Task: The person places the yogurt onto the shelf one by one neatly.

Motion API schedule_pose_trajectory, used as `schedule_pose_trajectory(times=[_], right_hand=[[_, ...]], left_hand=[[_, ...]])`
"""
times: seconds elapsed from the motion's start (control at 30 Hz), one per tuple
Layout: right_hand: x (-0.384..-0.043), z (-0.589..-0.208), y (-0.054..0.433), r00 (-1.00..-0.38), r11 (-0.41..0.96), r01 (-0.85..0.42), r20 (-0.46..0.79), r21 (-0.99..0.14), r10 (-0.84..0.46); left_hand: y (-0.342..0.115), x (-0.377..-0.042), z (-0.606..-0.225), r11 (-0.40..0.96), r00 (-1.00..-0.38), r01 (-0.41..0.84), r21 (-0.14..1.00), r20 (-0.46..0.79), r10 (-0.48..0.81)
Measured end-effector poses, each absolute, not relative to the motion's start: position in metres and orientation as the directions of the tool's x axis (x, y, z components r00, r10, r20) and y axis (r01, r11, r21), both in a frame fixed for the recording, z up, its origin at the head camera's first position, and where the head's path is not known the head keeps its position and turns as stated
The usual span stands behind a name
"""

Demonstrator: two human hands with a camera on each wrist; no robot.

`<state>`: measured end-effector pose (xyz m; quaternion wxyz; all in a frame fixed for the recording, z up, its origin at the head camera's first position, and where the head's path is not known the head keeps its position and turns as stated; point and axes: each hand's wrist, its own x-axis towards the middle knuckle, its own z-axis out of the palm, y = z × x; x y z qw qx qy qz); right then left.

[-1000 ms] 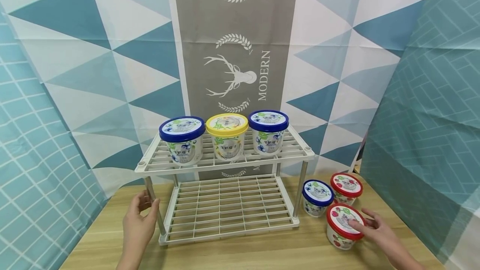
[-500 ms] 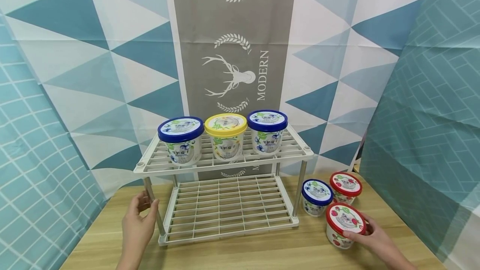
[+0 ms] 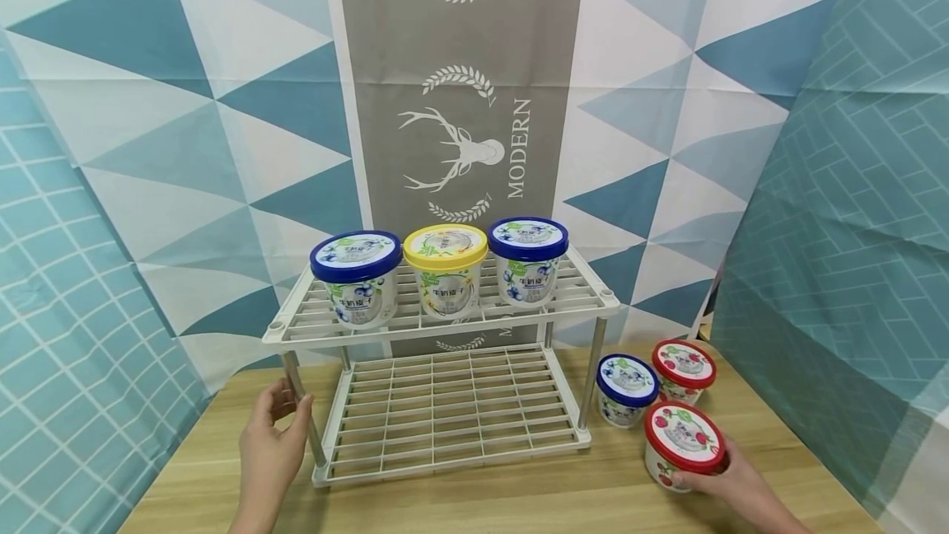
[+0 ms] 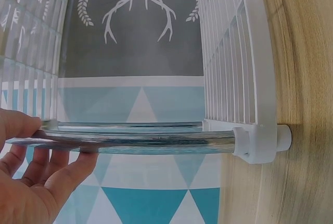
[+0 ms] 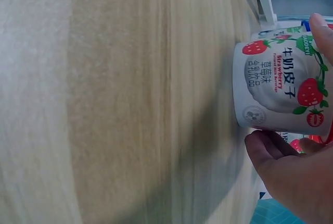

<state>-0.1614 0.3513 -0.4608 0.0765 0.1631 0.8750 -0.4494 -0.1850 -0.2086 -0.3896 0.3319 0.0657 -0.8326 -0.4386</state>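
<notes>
My left hand (image 3: 271, 445) holds the left front metal post (image 4: 166, 139) of a white two-tier rack (image 3: 452, 461), with thumb and fingers about the post in the left wrist view. At the right, my right hand (image 3: 734, 484) grips a strawberry tub (image 5: 278, 86) with a red lid (image 3: 685, 435), thumb on one side and fingers on the other. The tub stands upright close over the table. Directly behind it are a blue-lidded blueberry tub (image 3: 627, 390) and another red-lidded tub (image 3: 684, 371).
On the rack's top shelf stand a blue-lidded tub (image 3: 357, 278), a yellow-lidded tub (image 3: 446, 270) and a second blue-lidded tub (image 3: 528, 262). The wooden table (image 3: 474, 509) meets patterned cloth walls (image 3: 652, 48) at the back and sides.
My right hand has moved from touching the front red-lidded tub's lid to gripping the tub lower on its sides. The left hand stays at the post.
</notes>
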Motion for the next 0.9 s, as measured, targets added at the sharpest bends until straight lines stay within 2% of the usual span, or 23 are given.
schedule_pose_trajectory(times=[0.43, 0.9], right_hand=[[-0.1649, -0.4688, 0.3427, -0.937, 0.415, 0.342, -0.27, -0.843, 0.223], [-0.1665, -0.4717, 0.341, -0.937, 0.434, 0.331, -0.239, -0.838, 0.254]], left_hand=[[-0.208, -0.1833, -0.3893, 0.613, -0.761, 0.178, 0.77, 0.503, -0.41], [-0.2076, -0.1843, -0.3883, 0.614, -0.761, 0.193, 0.765, 0.512, -0.399]])
